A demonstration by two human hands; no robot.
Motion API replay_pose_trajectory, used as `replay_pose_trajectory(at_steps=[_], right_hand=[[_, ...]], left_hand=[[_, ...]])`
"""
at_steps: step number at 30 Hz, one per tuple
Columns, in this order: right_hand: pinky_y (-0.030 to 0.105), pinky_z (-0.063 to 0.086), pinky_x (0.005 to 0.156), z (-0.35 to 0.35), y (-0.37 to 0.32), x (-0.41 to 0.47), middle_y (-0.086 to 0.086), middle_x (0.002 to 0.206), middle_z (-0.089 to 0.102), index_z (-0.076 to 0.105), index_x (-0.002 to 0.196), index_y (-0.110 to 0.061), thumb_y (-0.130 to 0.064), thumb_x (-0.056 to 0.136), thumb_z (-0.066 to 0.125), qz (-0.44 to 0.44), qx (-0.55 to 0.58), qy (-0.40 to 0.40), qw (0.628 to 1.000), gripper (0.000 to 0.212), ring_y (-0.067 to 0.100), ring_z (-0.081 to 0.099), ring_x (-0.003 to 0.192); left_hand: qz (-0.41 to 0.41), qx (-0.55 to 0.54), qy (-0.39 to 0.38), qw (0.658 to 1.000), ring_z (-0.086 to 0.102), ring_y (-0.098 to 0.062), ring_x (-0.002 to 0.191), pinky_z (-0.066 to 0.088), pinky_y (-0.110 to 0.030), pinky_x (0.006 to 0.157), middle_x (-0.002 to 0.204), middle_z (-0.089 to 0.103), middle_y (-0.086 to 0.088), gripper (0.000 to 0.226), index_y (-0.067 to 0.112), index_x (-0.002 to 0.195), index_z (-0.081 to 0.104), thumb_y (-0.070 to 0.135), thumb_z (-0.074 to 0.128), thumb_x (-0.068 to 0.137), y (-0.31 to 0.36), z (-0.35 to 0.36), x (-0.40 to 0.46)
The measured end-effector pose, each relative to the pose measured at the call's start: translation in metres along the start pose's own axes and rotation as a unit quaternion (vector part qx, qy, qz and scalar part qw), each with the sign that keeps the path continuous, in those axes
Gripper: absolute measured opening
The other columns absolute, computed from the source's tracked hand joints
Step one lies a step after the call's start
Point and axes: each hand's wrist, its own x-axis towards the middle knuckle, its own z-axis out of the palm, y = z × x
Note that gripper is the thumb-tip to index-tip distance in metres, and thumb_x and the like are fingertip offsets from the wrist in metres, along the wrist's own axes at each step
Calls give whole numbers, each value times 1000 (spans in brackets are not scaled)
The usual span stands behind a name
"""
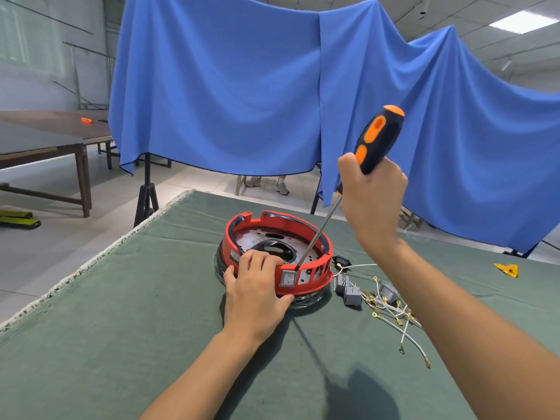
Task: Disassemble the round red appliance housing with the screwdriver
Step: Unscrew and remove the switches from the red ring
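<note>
The round red appliance housing [306, 281] lies on the green cloth-covered table [121, 313], its open side up, showing a metal plate with a dark central opening. My left hand [254, 295] grips its near rim, fingers curled over the edge. My right hand [371, 195] holds the lower part of the black-and-orange handle of the screwdriver [378, 137]. The thin shaft slants down and left. Its tip sits at the inside of the near rim, just above a grey rectangular switch [288, 278].
Loose white wires with gold terminals [391, 310] and grey connector blocks [348, 291] lie right of the housing. A yellow scrap [507, 269] lies at the far right. Blue drapes [242, 86] hang behind the table. Wooden tables [45, 137] stand at left.
</note>
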Motion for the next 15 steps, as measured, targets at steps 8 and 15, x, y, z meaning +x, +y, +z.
replay_pose_trajectory(at_steps=[8,15], right_hand=[[34,41,47,26,15,32,5,50,49,39,51,-15,-33,79,56,67,-38,-72,994,38,32,63,58],[28,37,48,54,15,43,9,66,64,51,62,-11,-39,81,53,81,-122,-145,979,34,24,49,58]], left_hand=[[16,-1,2,1000,33,-12,125,30,-45,104,122,49,13,53,29,118,52,42,73,71,-4,-1,-1],[13,-25,18,999,40,-14,121,34,-47,101,115,54,11,55,23,114,55,35,79,66,-6,-1,-1]])
